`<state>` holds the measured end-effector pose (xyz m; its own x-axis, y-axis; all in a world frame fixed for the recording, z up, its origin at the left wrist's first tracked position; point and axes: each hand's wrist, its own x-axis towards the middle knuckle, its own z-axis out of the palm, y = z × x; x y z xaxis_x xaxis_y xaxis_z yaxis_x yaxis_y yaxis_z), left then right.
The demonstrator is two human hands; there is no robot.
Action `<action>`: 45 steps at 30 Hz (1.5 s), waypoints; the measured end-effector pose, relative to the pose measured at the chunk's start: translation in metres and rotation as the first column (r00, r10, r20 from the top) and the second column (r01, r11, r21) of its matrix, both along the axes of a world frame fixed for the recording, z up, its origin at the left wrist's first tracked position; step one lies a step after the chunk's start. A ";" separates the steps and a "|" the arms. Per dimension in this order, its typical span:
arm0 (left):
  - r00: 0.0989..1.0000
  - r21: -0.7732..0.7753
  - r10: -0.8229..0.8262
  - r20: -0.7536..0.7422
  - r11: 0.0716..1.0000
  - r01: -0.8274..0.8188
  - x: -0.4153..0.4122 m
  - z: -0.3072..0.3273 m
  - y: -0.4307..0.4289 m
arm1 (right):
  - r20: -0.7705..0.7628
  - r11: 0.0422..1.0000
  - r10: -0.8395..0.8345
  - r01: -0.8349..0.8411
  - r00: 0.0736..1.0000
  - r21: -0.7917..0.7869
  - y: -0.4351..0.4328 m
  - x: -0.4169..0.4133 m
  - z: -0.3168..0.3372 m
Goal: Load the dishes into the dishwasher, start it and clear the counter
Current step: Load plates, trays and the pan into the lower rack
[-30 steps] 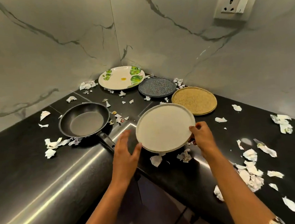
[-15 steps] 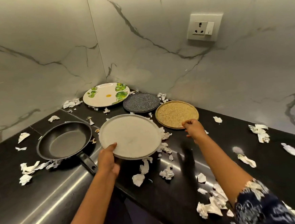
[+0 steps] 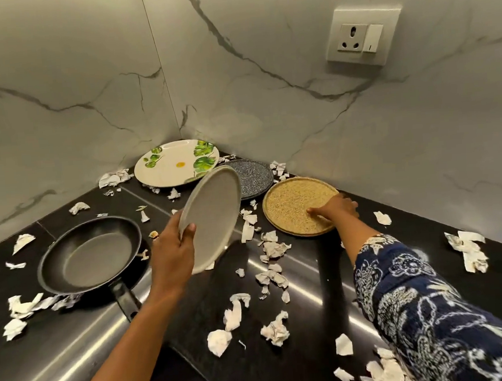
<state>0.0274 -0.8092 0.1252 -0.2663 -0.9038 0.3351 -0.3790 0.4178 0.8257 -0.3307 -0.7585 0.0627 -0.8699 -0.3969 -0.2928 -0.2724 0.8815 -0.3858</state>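
My left hand (image 3: pixel 172 256) grips the lower edge of a plain grey plate (image 3: pixel 213 217), lifted off the counter and tilted up on its side. My right hand (image 3: pixel 334 209) reaches across to a tan speckled plate (image 3: pixel 290 205) lying flat on the black counter, with the fingers over its near right rim and the thumb on its face. Behind it sits a dark speckled plate (image 3: pixel 253 176), partly hidden by the grey plate. A white plate with green leaves (image 3: pixel 175 163) lies in the corner. A black frying pan (image 3: pixel 91 255) stands at the left, handle toward me.
Several torn and crumpled paper scraps (image 3: pixel 271 250) litter the black counter (image 3: pixel 310 275), most thickly in the middle and at the right. Marble walls meet in the corner behind the plates, with a wall socket (image 3: pixel 362 35) on the right wall. The counter's front edge runs below my arms.
My left hand has lifted the grey plate and tilted it upright. My right hand let go of that plate, moved right and came down on the tan plate's rim.
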 end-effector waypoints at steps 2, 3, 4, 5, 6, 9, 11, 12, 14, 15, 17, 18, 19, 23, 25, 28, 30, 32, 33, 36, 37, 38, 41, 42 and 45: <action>0.996 -0.083 -0.007 0.094 0.996 0.015 -0.004 0.001 0.000 | -0.036 0.999 -0.023 0.024 0.999 0.033 -0.006 -0.001 -0.002; 0.991 -0.111 -0.016 0.130 0.993 0.031 -0.006 0.000 0.000 | -0.034 0.999 -0.046 0.047 0.998 0.026 -0.009 -0.004 -0.004; 0.987 -0.139 -0.026 0.162 0.989 0.049 -0.006 -0.001 0.000 | -0.015 0.997 -0.078 0.078 0.997 -0.003 -0.012 -0.009 -0.006; 0.982 -0.164 -0.039 0.185 0.984 0.070 -0.006 -0.002 0.001 | 0.012 0.994 -0.106 0.106 0.994 -0.039 -0.013 -0.015 -0.008; 0.979 -0.185 -0.055 0.199 0.978 0.092 -0.004 -0.001 0.003 | 0.046 0.989 -0.128 0.131 0.991 -0.064 -0.013 -0.020 -0.008; 0.976 -0.233 -0.092 0.197 0.963 0.138 0.005 0.004 0.011 | 0.186 0.947 -0.180 0.222 0.966 -0.232 -0.006 -0.035 -0.006; 0.978 -0.244 -0.098 0.183 0.959 0.142 0.012 0.007 0.015 | 0.334 0.856 -0.193 0.325 0.923 -0.403 0.000 -0.036 0.001; 0.979 -0.246 -0.101 0.175 0.959 0.143 0.016 0.008 0.016 | 0.407 0.790 -0.166 0.368 0.898 -0.491 0.005 -0.032 0.007; 0.979 -0.262 -0.128 0.157 0.951 0.166 0.027 0.013 0.023 | 0.405 0.666 -0.092 0.358 0.910 -0.655 0.021 -0.013 0.024; 0.977 -0.279 -0.154 0.144 0.941 0.190 0.032 0.016 0.028 | 0.350 0.621 -0.072 0.317 0.934 -0.717 0.032 0.001 0.035; 0.973 -0.315 -0.201 0.112 0.921 0.227 0.042 0.024 0.038 | 0.182 0.573 -0.080 0.195 0.980 -0.796 0.060 0.034 0.059; 0.971 -0.335 -0.217 0.096 0.912 0.237 0.049 0.027 0.043 | 0.087 0.560 -0.098 0.127 0.991 -0.819 0.077 0.055 0.069; 0.969 -0.353 -0.232 0.088 0.902 0.248 0.057 0.029 0.050 | -0.022 0.545 -0.107 0.040 0.994 -0.838 0.097 0.079 0.079; 0.939 -0.426 -0.319 0.131 0.837 0.344 0.095 0.028 0.081 | -0.344 0.497 -0.104 -0.250 0.933 -0.831 0.182 0.187 0.093; 0.906 -0.461 -0.393 0.154 0.783 0.418 0.123 0.025 0.109 | -0.404 0.486 -0.140 -0.293 0.904 -0.824 0.228 0.240 0.087; 0.834 -0.458 -0.504 0.224 0.701 0.547 0.172 0.016 0.155 | -0.439 0.519 -0.204 -0.284 0.875 -0.806 0.302 0.318 0.070; 0.776 -0.446 -0.569 0.271 0.640 0.625 0.207 0.005 0.187 | -0.477 0.545 -0.263 -0.278 0.839 -0.791 0.355 0.376 0.057; 0.726 -0.433 -0.622 0.293 0.591 0.681 0.240 -0.007 0.219 | -0.481 0.567 -0.294 -0.255 0.826 -0.783 0.404 0.429 0.045; 0.704 -0.431 -0.640 0.306 0.567 0.702 0.255 -0.015 0.235 | -0.458 0.570 -0.302 -0.226 0.836 -0.790 0.426 0.453 0.039; 0.646 -0.358 -0.699 0.306 0.545 0.758 0.298 -0.040 0.281 | -0.377 0.586 -0.347 -0.116 0.859 -0.802 0.490 0.518 0.017; 0.624 -0.314 -0.722 0.298 0.543 0.779 0.310 -0.048 0.296 | -0.358 0.595 -0.374 -0.075 0.855 -0.800 0.509 0.537 0.011; 0.603 -0.276 -0.743 0.290 0.539 0.796 0.319 -0.056 0.309 | -0.340 0.604 -0.395 -0.037 0.853 -0.796 0.526 0.552 0.004; 0.544 -0.142 -0.788 0.291 0.526 0.838 0.343 -0.079 0.349 | -0.285 0.652 -0.437 0.083 0.853 -0.753 0.575 0.593 -0.016; 0.523 -0.086 -0.802 0.289 0.522 0.849 0.348 -0.087 0.364 | -0.268 0.673 -0.449 0.126 0.853 -0.729 0.592 0.605 -0.023; 0.482 0.016 -0.830 0.281 0.506 0.862 0.354 -0.118 0.407 | -0.250 0.741 -0.467 0.221 0.848 -0.634 0.639 0.632 -0.042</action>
